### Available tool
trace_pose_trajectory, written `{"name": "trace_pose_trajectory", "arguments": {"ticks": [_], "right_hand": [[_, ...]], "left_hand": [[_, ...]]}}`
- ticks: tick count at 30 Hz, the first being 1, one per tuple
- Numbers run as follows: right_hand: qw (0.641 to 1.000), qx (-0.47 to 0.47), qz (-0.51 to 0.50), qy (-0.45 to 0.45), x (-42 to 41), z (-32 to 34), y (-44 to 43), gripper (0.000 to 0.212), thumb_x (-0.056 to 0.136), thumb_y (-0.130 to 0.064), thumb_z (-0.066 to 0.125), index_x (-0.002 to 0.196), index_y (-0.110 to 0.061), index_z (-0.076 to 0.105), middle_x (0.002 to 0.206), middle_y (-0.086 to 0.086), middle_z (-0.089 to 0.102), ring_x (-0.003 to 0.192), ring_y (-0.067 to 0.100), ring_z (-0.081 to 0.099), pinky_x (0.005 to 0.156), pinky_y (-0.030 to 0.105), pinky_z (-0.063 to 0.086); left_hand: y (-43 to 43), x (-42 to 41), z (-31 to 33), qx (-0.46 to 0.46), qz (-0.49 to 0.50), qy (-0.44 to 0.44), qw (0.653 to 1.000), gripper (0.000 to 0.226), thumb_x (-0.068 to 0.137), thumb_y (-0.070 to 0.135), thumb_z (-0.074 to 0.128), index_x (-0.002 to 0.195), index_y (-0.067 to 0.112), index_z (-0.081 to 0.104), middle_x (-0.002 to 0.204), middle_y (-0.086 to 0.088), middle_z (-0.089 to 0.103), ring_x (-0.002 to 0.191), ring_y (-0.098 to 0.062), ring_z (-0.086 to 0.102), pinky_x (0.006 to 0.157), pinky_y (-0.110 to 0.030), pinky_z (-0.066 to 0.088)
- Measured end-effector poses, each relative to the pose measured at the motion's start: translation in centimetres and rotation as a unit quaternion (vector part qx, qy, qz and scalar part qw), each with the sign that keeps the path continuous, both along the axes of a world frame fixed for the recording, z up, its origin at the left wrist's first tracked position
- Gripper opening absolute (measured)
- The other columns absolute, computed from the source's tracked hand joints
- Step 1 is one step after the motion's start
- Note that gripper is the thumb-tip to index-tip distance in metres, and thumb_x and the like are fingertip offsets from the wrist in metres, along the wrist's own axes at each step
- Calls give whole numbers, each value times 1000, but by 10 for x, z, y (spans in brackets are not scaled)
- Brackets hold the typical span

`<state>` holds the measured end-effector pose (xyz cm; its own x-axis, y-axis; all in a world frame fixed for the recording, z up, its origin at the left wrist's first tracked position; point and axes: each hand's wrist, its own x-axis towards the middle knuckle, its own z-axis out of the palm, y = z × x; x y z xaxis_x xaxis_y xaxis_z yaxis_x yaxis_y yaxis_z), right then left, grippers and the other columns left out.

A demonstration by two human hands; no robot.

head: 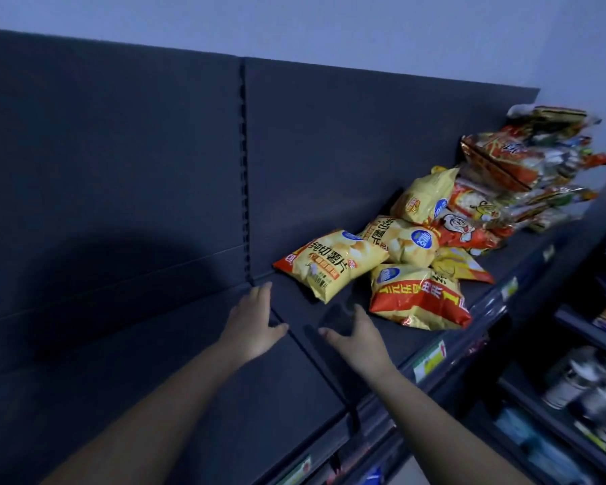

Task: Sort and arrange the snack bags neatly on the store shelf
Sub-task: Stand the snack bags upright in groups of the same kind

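Note:
Several yellow chip bags lie in a loose heap on the dark top shelf (175, 362): one flat at the left (333, 264), one with a red band at the front (417, 299), others behind (408, 239). Further right, red and mixed snack bags (525, 169) are stacked high. My left hand (252, 323) and my right hand (361, 334) reach over the bare shelf just short of the bags, fingers spread, holding nothing and touching no bag.
The shelf's dark back panel (119, 152) rises behind, with a slotted upright (244, 169) at its seam. Price tags (429, 360) line the front edge. Lower shelves at the right hold bottles (581, 383) and other goods.

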<state>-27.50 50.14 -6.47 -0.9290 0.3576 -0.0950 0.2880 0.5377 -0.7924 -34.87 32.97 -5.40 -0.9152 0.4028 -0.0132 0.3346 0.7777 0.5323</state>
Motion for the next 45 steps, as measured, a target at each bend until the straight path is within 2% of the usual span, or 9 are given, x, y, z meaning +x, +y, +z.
{"name": "trace_pose_trajectory", "arguments": {"ticks": [7,15,19,22,27,31,34,37,45], "right_hand": [[992,-117,-20,48,-68,-12,17,92,73,-30,79,140,-10,20,127,4,51,117,19,50,94,25,42],[984,-170,-57,24,-102,-23,26,121,42,-55,70,141,-17,12,122,7,53,115,27,49,102,44,42],[979,-196,-51,41,-98,-23,29,113,43,-47,75,138,-25,18,119,4,55,112,24,53,100,44,45],[962,-262,-26,64,-83,-16,23,87,67,-13,80,134,-21,25,115,1,58,104,13,58,95,33,49],[954,-273,10,123,-47,-9,-5,74,73,-2,75,127,-26,30,108,-6,60,96,3,59,87,24,50],[960,-224,60,158,-27,-9,-37,73,69,-1,77,124,-25,34,106,-8,63,90,-2,62,76,16,49],[959,-192,124,168,-6,-6,-74,73,69,-4,79,124,-25,34,101,-12,64,87,-4,63,73,14,47],[952,-176,186,166,20,-6,-126,73,72,2,77,122,-28,34,97,-16,62,84,-12,62,68,6,45],[925,-134,320,156,82,-16,-258,79,68,-11,82,121,-38,30,109,-28,53,95,-22,53,71,1,43]], "left_hand": [[55,-81,-6,-25,26,-11,999,84,80,7,62,147,14,13,150,-8,27,136,-25,29,110,-35,27],[78,-114,-10,-52,37,13,998,68,75,20,67,135,18,36,127,-5,47,120,-27,41,95,-38,30],[73,-110,4,-136,-8,-19,990,48,67,26,72,109,21,49,105,3,51,103,-18,48,82,-33,27],[63,-103,19,-169,-44,-50,983,50,64,34,78,103,23,48,104,6,51,101,-15,49,86,-35,29],[24,-71,36,3,-69,-113,991,73,58,17,87,110,20,36,109,1,50,98,-12,54,77,-24,50],[-27,-27,40,86,-54,-126,987,97,64,14,85,132,20,15,110,8,49,100,-5,53,75,-16,48],[-79,16,38,163,-52,-117,978,108,71,10,80,139,34,0,117,14,48,102,1,55,81,-14,48],[-138,69,30,198,-10,-52,979,96,76,12,74,128,54,5,119,19,50,100,11,55,81,-7,43],[-275,200,-14,168,136,128,968,96,81,40,64,142,51,-9,147,28,18,130,18,25,102,-2,22]]}}
